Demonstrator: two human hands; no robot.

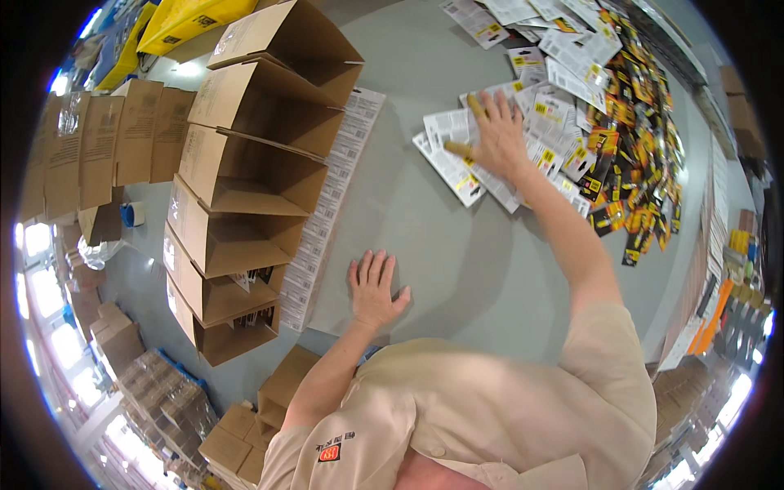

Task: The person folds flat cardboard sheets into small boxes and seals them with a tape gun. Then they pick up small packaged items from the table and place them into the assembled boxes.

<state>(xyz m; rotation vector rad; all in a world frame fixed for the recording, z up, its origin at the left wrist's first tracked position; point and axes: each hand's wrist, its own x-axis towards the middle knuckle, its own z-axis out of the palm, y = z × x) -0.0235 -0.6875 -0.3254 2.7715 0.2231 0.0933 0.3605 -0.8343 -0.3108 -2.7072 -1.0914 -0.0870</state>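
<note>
My right hand [496, 140] lies palm down with fingers spread on a fanned group of white printed cards [452, 167] with yellow-and-black labels. Yellow covers wrap its thumb and one fingertip. My left hand [374, 292] rests flat on the grey table [416, 237], fingers apart, with nothing in it. Just right of the cards spreads a big heap of black-and-orange packets [633, 139], mixed with more white cards at its far side. Left of my left hand runs a long sheet of printed labels [347, 155], partly hidden under a row of open cardboard boxes [253, 180].
The nearest boxes in the row hold dark items I cannot make out. More cartons [131, 135] stand at the far left, near a yellow bin [192, 24] and a blue tape roll [131, 215]. Stacked cartons [167, 392] sit at the lower left.
</note>
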